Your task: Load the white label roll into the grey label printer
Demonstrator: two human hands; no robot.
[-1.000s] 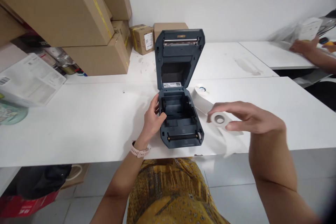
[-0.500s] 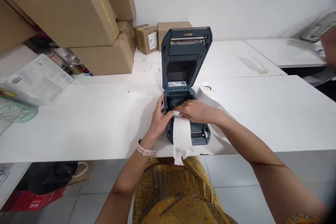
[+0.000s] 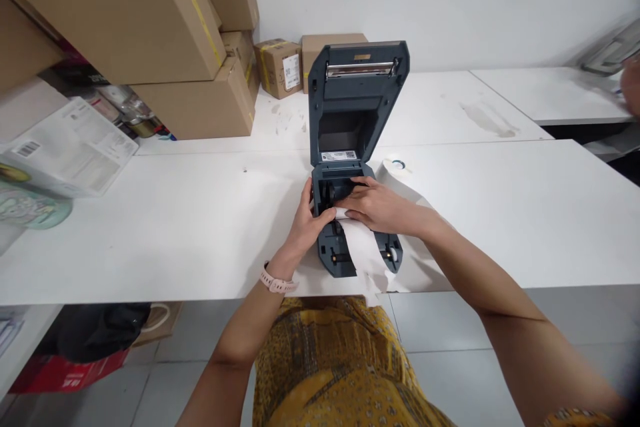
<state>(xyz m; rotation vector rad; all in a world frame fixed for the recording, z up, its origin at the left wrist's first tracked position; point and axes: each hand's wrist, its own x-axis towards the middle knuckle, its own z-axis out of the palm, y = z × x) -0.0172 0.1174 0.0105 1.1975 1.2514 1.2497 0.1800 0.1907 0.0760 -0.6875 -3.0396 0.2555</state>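
A dark grey label printer (image 3: 358, 100) stands open on the white table (image 3: 175, 227), its lid tilted up. My right hand (image 3: 381, 205) reaches into its bay, fingers curled over a white paper roll whose loose strip (image 3: 364, 252) trails over the printer's front edge. My left hand (image 3: 311, 220) grips the printer's left side wall, thumb touching the roll end. A pink watch sits on my left wrist. A second white paper roll (image 3: 396, 170) lies on the table just right of the printer.
Stacked cardboard boxes (image 3: 125, 20) fill the back left, with two small boxes (image 3: 280, 67) behind the printer. A printed carton (image 3: 65, 147) lies at the left. Another person's hand (image 3: 631, 83) shows at the far right over a second table.
My right hand carried the paper roll from the right of the printer into its bay. The loose strip now slants to the right over the front. My left hand stayed on the printer's side.
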